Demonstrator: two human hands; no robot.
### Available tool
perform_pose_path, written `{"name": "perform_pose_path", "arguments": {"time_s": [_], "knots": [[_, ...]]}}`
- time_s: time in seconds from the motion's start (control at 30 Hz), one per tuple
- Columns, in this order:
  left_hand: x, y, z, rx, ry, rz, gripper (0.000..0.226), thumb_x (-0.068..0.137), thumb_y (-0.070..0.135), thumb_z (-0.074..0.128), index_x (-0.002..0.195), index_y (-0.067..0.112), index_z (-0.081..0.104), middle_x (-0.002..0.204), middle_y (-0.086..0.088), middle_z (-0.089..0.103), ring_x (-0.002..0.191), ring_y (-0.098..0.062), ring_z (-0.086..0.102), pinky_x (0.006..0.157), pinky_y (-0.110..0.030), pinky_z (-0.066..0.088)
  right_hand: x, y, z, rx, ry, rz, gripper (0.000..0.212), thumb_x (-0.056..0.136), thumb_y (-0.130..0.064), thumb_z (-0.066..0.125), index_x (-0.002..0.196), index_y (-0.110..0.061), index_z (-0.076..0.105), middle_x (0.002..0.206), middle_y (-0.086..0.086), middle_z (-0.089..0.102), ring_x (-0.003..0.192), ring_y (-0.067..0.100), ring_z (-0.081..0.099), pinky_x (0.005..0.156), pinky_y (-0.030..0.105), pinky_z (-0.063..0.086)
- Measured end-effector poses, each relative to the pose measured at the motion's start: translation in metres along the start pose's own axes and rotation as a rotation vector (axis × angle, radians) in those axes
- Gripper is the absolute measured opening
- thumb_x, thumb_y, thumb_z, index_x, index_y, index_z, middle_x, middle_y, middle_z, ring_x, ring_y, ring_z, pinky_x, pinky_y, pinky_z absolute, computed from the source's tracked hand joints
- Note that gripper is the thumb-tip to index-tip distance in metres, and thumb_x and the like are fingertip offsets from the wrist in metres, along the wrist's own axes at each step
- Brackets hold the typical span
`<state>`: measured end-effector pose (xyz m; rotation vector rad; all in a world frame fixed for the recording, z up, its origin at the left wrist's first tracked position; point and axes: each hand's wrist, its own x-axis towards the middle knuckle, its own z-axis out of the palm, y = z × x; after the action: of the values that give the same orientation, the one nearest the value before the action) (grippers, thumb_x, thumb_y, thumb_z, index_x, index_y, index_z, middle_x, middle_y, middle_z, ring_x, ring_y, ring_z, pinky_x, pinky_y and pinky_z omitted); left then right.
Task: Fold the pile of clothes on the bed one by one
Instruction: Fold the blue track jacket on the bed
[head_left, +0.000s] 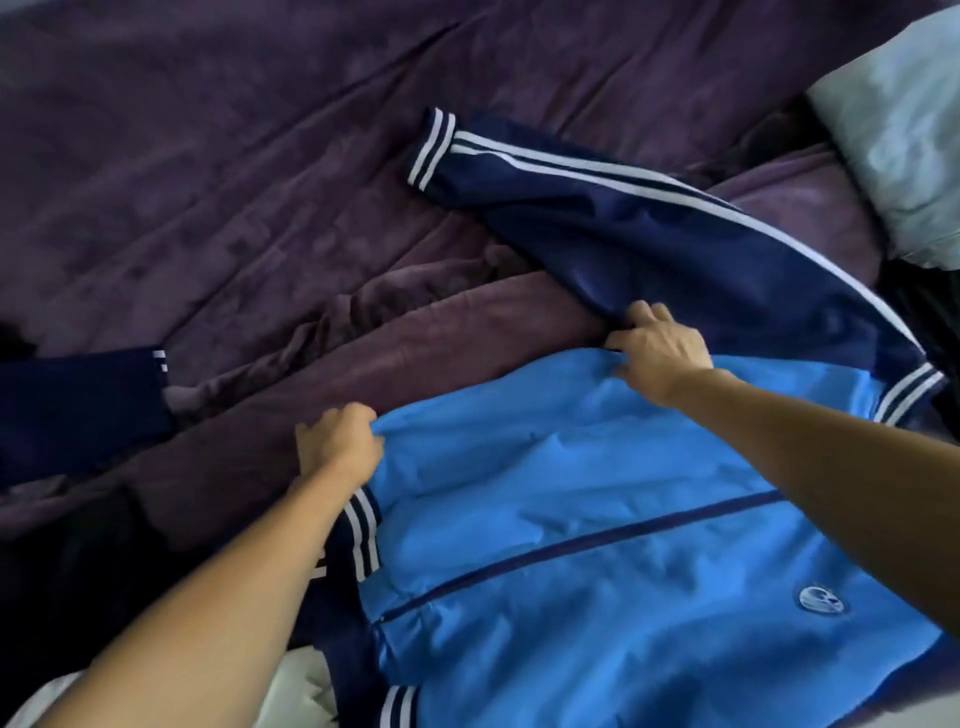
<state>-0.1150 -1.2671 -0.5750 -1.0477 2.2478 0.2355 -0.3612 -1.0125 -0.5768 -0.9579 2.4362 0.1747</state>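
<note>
Here, at 9 o'clock, what is the dark item? — Student

A navy garment (78, 405) with white stripes at its edge. It lies on the purple bedcover (260, 182) of the bed, apart from both hands. — Tutor

And the left hand? — Student

The left hand (337, 441), at 8 o'clock from centre, has its grip clamped on the jacket (597, 519). The fingers curl round the light-blue edge just above a striped navy band (363, 530). At 7 o'clock, below that forearm, a white cloth (296, 691) shows. — Tutor

How does the jacket itself lie? — Student

Its light-blue body is spread on the bedcover from centre to 5 o'clock. A dark zip (597, 540) runs aslant across it, and a round badge (823, 600) sits at 4 o'clock. — Tutor

And the right hand? — Student

The right hand (660, 353), at 3 o'clock close to centre, has its grip pinched on the fabric where the light-blue body meets the navy sleeve (649, 234). From there the sleeve stretches toward 12 o'clock, white stripes along its upper edge. It ends in a striped cuff (431, 148) resting on the bedcover. — Tutor

What closes the figure on the right? — Student

A pale pillow (904, 130) at 2 o'clock, beside the sleeve's upper end but not touching it. — Tutor
</note>
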Motion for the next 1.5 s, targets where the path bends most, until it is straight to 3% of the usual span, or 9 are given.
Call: {"name": "perform_pose_path", "arguments": {"time_s": [0.17,0.5,0.77,0.9,1.03,1.13,1.2,1.3,1.5], "knots": [[0.048,-0.009,-0.062,-0.103,0.465,0.023,0.017,0.087,0.026,0.064,0.095,0.012,0.068,0.102,-0.020,0.065,0.104,-0.039,0.056,0.086,-0.045,0.041,0.036,0.010,-0.020,0.236,0.309,0.178,0.026,0.091,-0.027,0.058,0.113,-0.016,0.068,0.112,0.016,0.057,0.110,0.037,0.052,0.084,0.043,0.044],[-0.036,0.002,0.002,-0.201,0.413,0.071,0.037,0.081,0.016,0.067,0.117,0.012,0.060,0.121,-0.016,0.050,0.111,-0.038,0.046,0.086,-0.048,0.041,-0.025,0.009,-0.014,0.330,0.422,0.075,0.049,0.085,-0.015,0.063,0.132,-0.014,0.053,0.131,0.013,0.050,0.118,0.036,0.045,0.080,0.045,0.048],[-0.214,0.024,0.114,-0.042,0.094,0.474,0.032,0.050,0.015,0.090,0.075,0.013,0.070,0.091,-0.011,0.066,0.079,-0.033,0.065,0.061,-0.038,0.054,-0.219,0.048,0.111,0.168,-0.300,0.347,0.058,0.088,-0.029,0.060,0.142,-0.024,0.041,0.152,0.004,0.030,0.135,0.028,0.033,0.102,0.043,0.039],[-0.265,0.025,0.144,-0.030,0.103,0.655,0.033,0.062,0.039,0.082,0.080,0.016,0.067,0.093,-0.008,0.065,0.081,-0.029,0.063,0.066,-0.038,0.053,-0.283,0.052,0.130,0.158,-0.152,0.386,0.040,0.084,-0.022,0.064,0.123,-0.017,0.059,0.130,0.009,0.052,0.121,0.034,0.046,0.091,0.044,0.042],[-0.292,0.023,0.166,0.102,0.149,0.867,0.035,0.056,0.045,0.080,0.074,0.022,0.060,0.084,-0.002,0.058,0.082,-0.024,0.049,0.069,-0.038,0.035,-0.323,0.035,0.133,0.188,0.215,0.103,0.021,0.063,-0.014,0.082,0.068,-0.013,0.061,0.071,0.007,0.055,0.068,0.033,0.060,0.056,0.039,0.046],[-0.303,0.019,0.185,0.208,0.086,0.703,0.056,0.051,0.053,0.082,0.096,0.023,0.067,0.095,-0.004,0.058,0.090,-0.026,0.055,0.077,-0.039,0.041,-0.346,0.016,0.149,0.265,0.095,-0.080,0.020,0.065,-0.034,0.078,0.067,-0.019,0.064,0.072,-0.002,0.061,0.073,0.027,0.065,0.054,0.030,0.045],[-0.299,0.013,0.195,0.237,0.075,0.487,0.068,0.066,0.048,0.075,0.127,0.027,0.054,0.122,-0.006,0.052,0.113,-0.028,0.050,0.093,-0.045,0.039,-0.352,0.015,0.165,0.166,-0.062,-0.111,0.042,0.061,-0.044,0.078,0.097,-0.022,0.072,0.101,0.001,0.066,0.099,0.026,0.063,0.072,0.035,0.049],[-0.290,0.008,0.200,0.207,0.102,0.304,0.033,0.086,0.025,0.057,0.120,0.024,0.058,0.122,-0.005,0.053,0.115,-0.029,0.048,0.092,-0.042,0.037,-0.346,0.027,0.178,0.075,-0.056,-0.039,0.059,0.072,-0.039,0.073,0.128,-0.027,0.061,0.139,0.003,0.050,0.127,0.027,0.045,0.095,0.040,0.039],[-0.305,-0.004,0.176,-0.279,-0.014,0.165,0.014,0.085,0.009,0.048,0.074,0.012,0.056,0.074,-0.016,0.061,0.078,-0.038,0.059,0.061,-0.035,0.038,-0.358,0.041,0.147,0.385,-0.014,0.054,0.018,0.090,-0.028,0.058,0.079,-0.016,0.066,0.083,0.005,0.067,0.086,0.033,0.059,0.070,0.038,0.046]]}}
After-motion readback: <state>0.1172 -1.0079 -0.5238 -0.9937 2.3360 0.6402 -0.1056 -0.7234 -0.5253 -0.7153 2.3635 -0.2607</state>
